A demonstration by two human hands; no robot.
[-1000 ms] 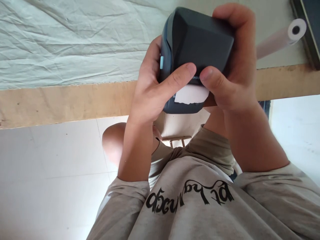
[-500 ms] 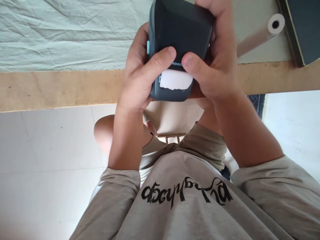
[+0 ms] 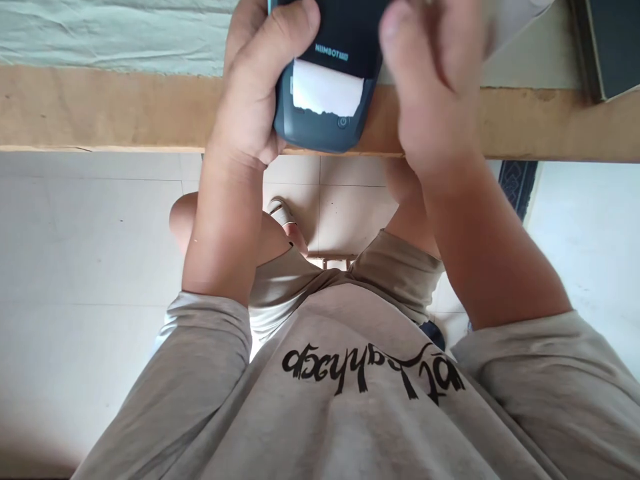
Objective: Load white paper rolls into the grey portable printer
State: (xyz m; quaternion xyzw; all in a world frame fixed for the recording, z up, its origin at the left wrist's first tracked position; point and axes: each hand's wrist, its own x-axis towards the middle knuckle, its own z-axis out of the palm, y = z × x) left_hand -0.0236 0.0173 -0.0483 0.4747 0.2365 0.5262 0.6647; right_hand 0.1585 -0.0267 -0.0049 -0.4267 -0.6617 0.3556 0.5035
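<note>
A dark blue-black label printer (image 3: pixel 320 137) with NIIMBOT lettering sits in my left hand (image 3: pixel 255 80), cut off by the top of the view. The thumb lies over its upper face and the fingers wrap round its left side. From its slot a white strip of paper (image 3: pixel 327 88) with a ragged torn edge sticks out. My right hand (image 3: pixel 435 87) is blurred just to the right of the printer, thumb tip by the printer's edge. Its other fingers are smeared, so I cannot make out a grip.
The wooden table edge (image 3: pixel 125 110) runs across in front of me, with a pale green cloth (image 3: pixel 110 33) on the left. A white paper roll (image 3: pixel 520 20), partly cut off, lies behind my right hand. A dark flat object with a raised rim (image 3: pixel 613 50) stands at the far right.
My right hand has come away from the front of the printer, to the right. The view has shifted, so printer and left hand appear higher and further left; more lettering shows.
</note>
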